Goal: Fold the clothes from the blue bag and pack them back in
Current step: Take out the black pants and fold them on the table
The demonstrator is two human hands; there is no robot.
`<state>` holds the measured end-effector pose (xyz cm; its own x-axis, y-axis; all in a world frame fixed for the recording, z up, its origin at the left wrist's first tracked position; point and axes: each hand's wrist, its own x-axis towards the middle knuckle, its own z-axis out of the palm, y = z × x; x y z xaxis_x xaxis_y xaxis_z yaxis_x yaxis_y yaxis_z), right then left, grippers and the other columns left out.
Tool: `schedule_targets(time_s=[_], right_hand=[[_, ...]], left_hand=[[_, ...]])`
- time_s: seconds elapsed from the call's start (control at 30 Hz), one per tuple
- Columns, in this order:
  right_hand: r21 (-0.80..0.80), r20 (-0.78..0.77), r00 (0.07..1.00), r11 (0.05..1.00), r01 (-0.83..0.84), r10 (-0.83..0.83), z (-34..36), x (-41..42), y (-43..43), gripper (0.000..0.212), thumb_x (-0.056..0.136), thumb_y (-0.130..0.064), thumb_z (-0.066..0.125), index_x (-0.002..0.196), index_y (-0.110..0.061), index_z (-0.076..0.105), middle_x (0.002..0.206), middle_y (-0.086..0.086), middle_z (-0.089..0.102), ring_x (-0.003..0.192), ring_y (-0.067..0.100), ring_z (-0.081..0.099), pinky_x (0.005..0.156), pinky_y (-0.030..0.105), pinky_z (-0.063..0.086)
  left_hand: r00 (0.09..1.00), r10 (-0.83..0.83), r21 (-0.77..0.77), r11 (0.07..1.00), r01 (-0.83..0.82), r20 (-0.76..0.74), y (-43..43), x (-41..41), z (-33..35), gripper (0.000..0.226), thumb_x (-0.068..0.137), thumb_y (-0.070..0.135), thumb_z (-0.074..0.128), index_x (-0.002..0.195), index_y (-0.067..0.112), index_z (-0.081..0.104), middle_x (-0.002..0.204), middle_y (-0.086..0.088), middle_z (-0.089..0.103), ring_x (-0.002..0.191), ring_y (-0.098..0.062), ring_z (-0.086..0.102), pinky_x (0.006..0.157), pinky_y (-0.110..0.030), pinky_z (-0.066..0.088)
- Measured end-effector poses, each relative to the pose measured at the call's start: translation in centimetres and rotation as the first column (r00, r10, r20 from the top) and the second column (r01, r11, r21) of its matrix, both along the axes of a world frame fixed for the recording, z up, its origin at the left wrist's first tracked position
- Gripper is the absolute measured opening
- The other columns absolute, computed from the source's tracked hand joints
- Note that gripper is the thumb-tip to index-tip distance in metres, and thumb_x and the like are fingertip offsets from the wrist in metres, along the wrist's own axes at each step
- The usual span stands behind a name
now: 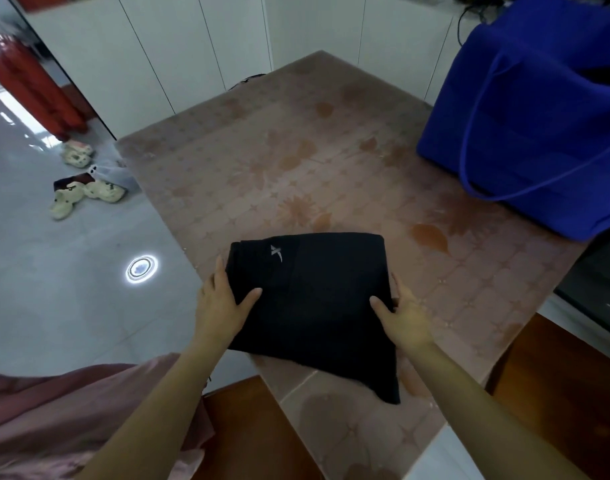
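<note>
One table (296, 133), covered with a pinkish cloth printed with flowers and stars, takes up most of the view and is backed by white cabinet doors (179, 46). A blue bag (525, 116) is set on the table's far right corner, its mouth turned upward and its long thin handles (470, 133) draped down its side to the tabletop. A black garment (314, 306), folded into a rough rectangle, is laid flat at the near edge of the table, well apart from the bag. It is held at both sides. The left hand (218, 303) is placed against its left edge, with the thumb laid on top of the fabric and the fingers run close together along the edge. The right hand (405, 317) is placed at the right edge in the same way, thumb on top. Whether the fingertips reach under the fold cannot be told. Pink fabric (71, 410) is seen at the lower left. Pale sandals (89, 194) are scattered on the grey floor (54, 306) to the left of the table. A ring of light (141, 269) is reflected in the floor. A small grey logo (276, 252) is printed near the garment's far left corner.
</note>
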<state>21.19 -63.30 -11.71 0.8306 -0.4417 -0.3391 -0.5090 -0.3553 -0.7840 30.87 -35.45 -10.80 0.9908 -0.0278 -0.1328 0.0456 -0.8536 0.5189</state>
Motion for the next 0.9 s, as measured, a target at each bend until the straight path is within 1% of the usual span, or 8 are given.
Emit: schedule_targets(time_s=[0.13,0.23,0.3,0.47,0.57,0.7,0.8,0.9], right_hand=[[-0.073,0.031,0.999,0.997,-0.013,0.015,-0.3,0.4,1.1,0.072,0.093,-0.035,0.054,0.149,-0.039,0.009,0.135,0.004,0.050,0.115,0.028,0.055,0.091,0.040,0.049],[-0.151,0.041,0.995,0.985,-0.087,0.094,-0.6,0.4,1.3,0.069,0.096,-0.024,0.051,0.149,-0.042,0.010,0.101,0.005,0.059,0.075,0.023,0.062,0.063,0.030,0.052],[-0.276,0.025,0.986,0.949,-0.154,0.167,-0.7,0.1,0.9,0.059,0.098,-0.022,0.046,0.145,-0.045,0.022,0.096,0.007,0.056,0.060,0.017,0.052,0.057,0.024,0.044],[-0.432,0.067,0.984,0.894,-0.122,0.166,-1.7,-2.8,-1.3,0.037,0.096,-0.012,0.051,0.129,-0.026,0.056,0.104,0.017,0.055,0.071,0.013,0.045,0.071,0.021,0.040],[-0.469,0.070,0.988,0.879,-0.092,0.140,-1.8,-4.6,-2.4,0.036,0.095,-0.010,0.052,0.128,-0.022,0.059,0.098,0.014,0.054,0.071,0.016,0.047,0.070,0.021,0.039],[-0.493,0.006,0.998,0.869,-0.046,0.056,-0.7,-6.8,-4.1,0.036,0.096,-0.015,0.049,0.131,-0.024,0.055,0.104,0.014,0.055,0.080,0.030,0.059,0.071,0.030,0.046],[-0.523,0.041,0.999,0.852,-0.006,0.032,-0.1,-8.4,-5.8,0.038,0.095,-0.012,0.051,0.131,-0.021,0.055,0.103,0.016,0.056,0.075,0.030,0.060,0.072,0.035,0.053],[-0.544,0.115,0.993,0.839,0.038,0.030,0.4,-9.5,-8.4,0.039,0.092,-0.007,0.056,0.129,-0.018,0.057,0.099,0.016,0.056,0.072,0.032,0.060,0.069,0.040,0.056]], left_hand=[[0.995,-0.087,0.024,0.996,0.088,-0.037,-0.5,-0.4,-0.7,0.095,0.081,0.063,0.055,0.148,0.039,-0.008,0.136,-0.017,0.038,0.116,-0.033,0.049,0.096,-0.044,0.046],[0.994,-0.106,0.041,0.993,0.107,-0.017,-0.8,-0.6,-0.8,0.097,0.081,0.061,0.056,0.142,0.048,-0.018,0.133,-0.018,0.037,0.108,-0.032,0.052,0.091,-0.041,0.048],[0.984,-0.176,0.049,0.983,0.176,-0.011,-0.9,-1.3,-1.0,0.091,0.084,0.060,0.053,0.140,0.053,-0.018,0.132,-0.018,0.039,0.109,-0.031,0.050,0.091,-0.039,0.046],[0.975,-0.216,0.009,0.976,0.216,-0.046,-2.4,-4.1,-1.8,0.080,0.087,0.056,0.053,0.146,0.047,0.001,0.134,-0.016,0.037,0.115,-0.030,0.046,0.097,-0.038,0.043],[0.962,-0.273,0.026,0.962,0.273,0.020,-4.4,-5.1,-1.7,0.075,0.089,0.051,0.053,0.145,0.049,0.003,0.134,-0.013,0.035,0.114,-0.028,0.047,0.099,-0.040,0.043],[0.956,-0.294,-0.068,0.954,0.292,-0.019,-7.6,-5.5,-1.3,0.075,0.091,0.041,0.057,0.147,0.045,0.006,0.140,-0.016,0.030,0.117,-0.029,0.047,0.098,-0.035,0.041],[0.917,-0.398,-0.025,0.917,0.398,-0.026,-10.4,-5.6,-1.1,0.075,0.093,0.034,0.054,0.147,0.044,0.002,0.130,-0.017,0.040,0.107,-0.029,0.050,0.092,-0.035,0.042],[0.883,-0.468,-0.018,0.883,0.469,0.035,-13.7,-6.1,-0.5,0.073,0.093,0.027,0.052,0.147,0.044,0.007,0.131,-0.013,0.041,0.111,-0.028,0.048,0.093,-0.037,0.043]])
